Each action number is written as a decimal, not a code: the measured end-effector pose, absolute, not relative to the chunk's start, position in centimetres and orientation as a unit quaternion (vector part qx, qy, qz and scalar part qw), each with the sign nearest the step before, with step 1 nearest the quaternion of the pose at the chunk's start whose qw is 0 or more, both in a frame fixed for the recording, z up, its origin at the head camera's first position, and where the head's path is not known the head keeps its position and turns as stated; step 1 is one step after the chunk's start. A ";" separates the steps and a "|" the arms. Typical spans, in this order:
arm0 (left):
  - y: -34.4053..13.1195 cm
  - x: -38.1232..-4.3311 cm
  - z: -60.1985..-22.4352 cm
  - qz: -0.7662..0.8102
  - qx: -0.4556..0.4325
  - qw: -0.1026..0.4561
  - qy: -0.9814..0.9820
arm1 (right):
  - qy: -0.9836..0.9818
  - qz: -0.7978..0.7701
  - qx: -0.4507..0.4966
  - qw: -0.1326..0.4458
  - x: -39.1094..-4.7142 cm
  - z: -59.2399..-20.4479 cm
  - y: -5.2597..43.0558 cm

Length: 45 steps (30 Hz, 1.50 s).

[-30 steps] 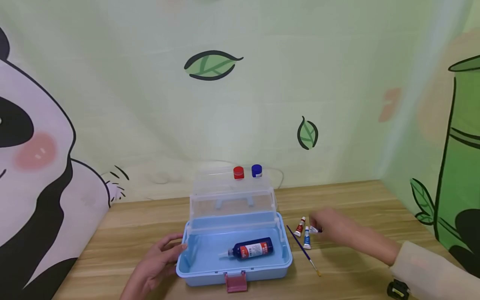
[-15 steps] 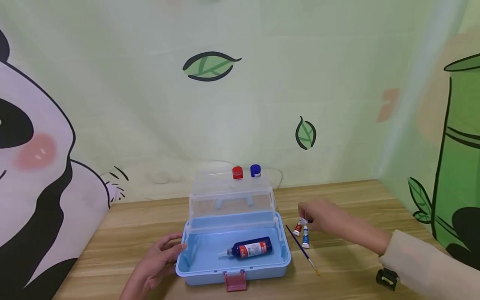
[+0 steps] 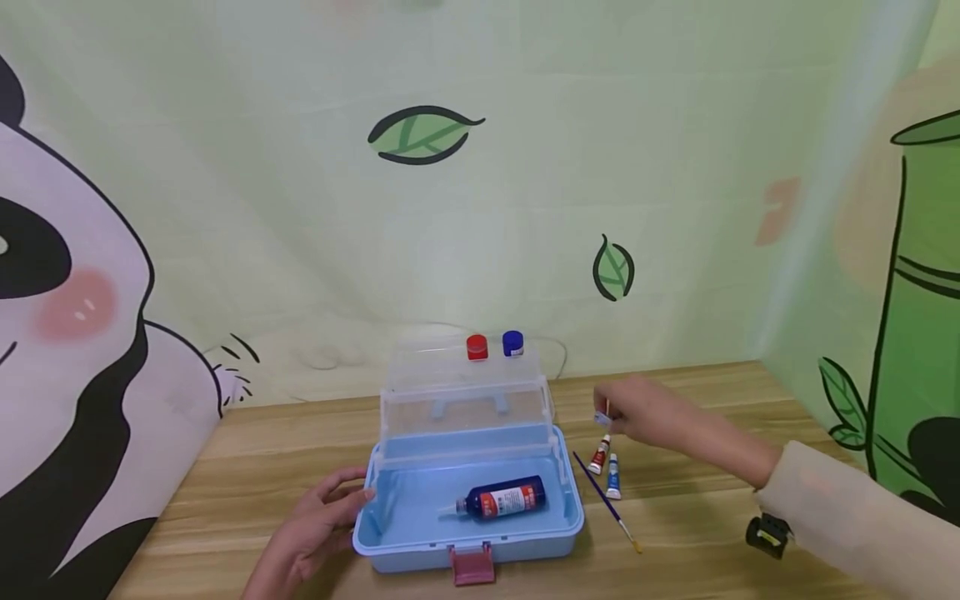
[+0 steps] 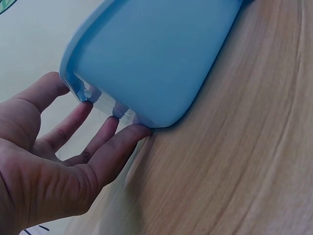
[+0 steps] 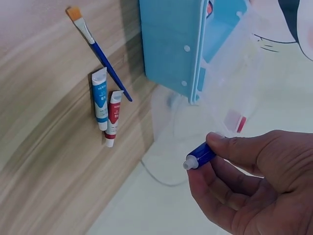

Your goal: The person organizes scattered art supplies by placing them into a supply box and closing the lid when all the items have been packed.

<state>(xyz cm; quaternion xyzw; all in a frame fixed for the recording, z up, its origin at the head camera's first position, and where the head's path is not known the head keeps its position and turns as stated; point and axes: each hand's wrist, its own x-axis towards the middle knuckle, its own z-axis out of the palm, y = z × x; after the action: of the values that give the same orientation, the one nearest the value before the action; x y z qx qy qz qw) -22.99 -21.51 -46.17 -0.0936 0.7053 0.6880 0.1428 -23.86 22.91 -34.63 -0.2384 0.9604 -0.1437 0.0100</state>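
Note:
In the head view my left hand (image 3: 318,521) holds the left end of an open light-blue plastic storage box (image 3: 397,487), its thumb at the rim. The left wrist view shows its fingertips (image 4: 113,121) touching the end wall. A dark blue squeeze bottle (image 3: 510,498) lies inside the box. My right hand (image 3: 648,408) pinches a small dark-blue paint tube (image 5: 203,154), white nozzle end outward, to the right of the box's raised lid. Below that hand lie a red paint tube (image 3: 600,455), a lighter blue paint tube (image 3: 613,477) and a blue-handled paintbrush (image 3: 603,496).
The transparent lid (image 3: 465,408) is tipped back behind the box. A red-topped jar (image 3: 477,347) and a blue jar (image 3: 513,342) show at the lid's far end. At the front hangs a pink latch (image 3: 472,567). A printed cloth backdrop (image 3: 487,225) rises behind the wooden table (image 3: 292,442).
My right hand has raised the dark-blue tube above the other two tubes and carried it left and away from me. The left hand stays on the box.

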 end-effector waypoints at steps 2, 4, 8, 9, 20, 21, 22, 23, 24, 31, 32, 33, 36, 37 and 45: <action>-21.5 -23.1 -46.1 0.687 -0.095 0.143 0.706 | 0.959 -0.143 -0.243 0.005 -24.1 -34.5 23.0; -21.5 -23.2 -46.1 0.685 -0.097 0.141 0.708 | 0.958 -0.139 -0.251 -0.004 -24.3 -34.3 23.0; -21.5 -23.3 -46.0 0.684 -0.098 0.143 0.709 | 0.955 -0.145 -0.260 -0.008 -24.6 -33.8 22.9; -21.4 -23.4 -46.0 0.683 -0.098 0.143 0.709 | 0.954 -0.146 -0.261 -0.008 -24.7 -33.6 22.8; -21.7 -23.6 -46.0 0.677 -0.094 0.158 0.713 | 0.958 -0.121 -0.259 0.016 -25.7 -32.1 21.8; -21.8 -23.6 -46.0 0.676 -0.090 0.164 0.713 | 0.958 -0.119 -0.259 0.021 -25.8 -32.0 21.7; -22.0 -23.5 -46.0 0.676 -0.086 0.169 0.712 | 0.958 -0.117 -0.260 0.026 -25.9 -31.8 21.5; -22.1 -23.5 -46.0 0.674 -0.085 0.174 0.713 | 0.958 -0.114 -0.261 0.030 -26.0 -31.7 21.3; -22.2 -23.5 -46.0 0.672 -0.086 0.177 0.714 | 0.958 -0.109 -0.261 0.032 -26.0 -31.5 21.1; -22.2 -23.6 -46.0 0.668 -0.094 0.181 0.716 | 0.956 -0.089 -0.278 0.029 -26.3 -30.6 20.1; -22.2 -23.6 -46.0 0.668 -0.091 0.182 0.716 | 0.956 -0.088 -0.280 0.025 -26.4 -30.5 20.1; -22.2 -23.6 -46.0 0.669 -0.089 0.182 0.715 | 0.955 -0.086 -0.282 0.021 -26.4 -30.4 20.1; -22.1 -23.7 -46.0 0.672 -0.081 0.184 0.712 | 0.953 -0.083 -0.290 0.013 -26.7 -29.9 20.0; -22.1 -23.7 -46.0 0.672 -0.081 0.183 0.713 | 0.953 -0.082 -0.291 0.012 -26.7 -29.8 20.0; -21.9 -23.9 -46.0 0.671 -0.099 0.170 0.715 | 0.949 -0.079 -0.304 0.002 -27.4 -29.1 19.4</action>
<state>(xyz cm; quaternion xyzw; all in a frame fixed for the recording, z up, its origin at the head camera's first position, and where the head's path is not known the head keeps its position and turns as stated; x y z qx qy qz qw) -23.85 -21.93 -46.03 -0.0995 0.7146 0.6713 0.1697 -27.43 19.43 -29.06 -0.3041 0.9493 -0.0791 0.0025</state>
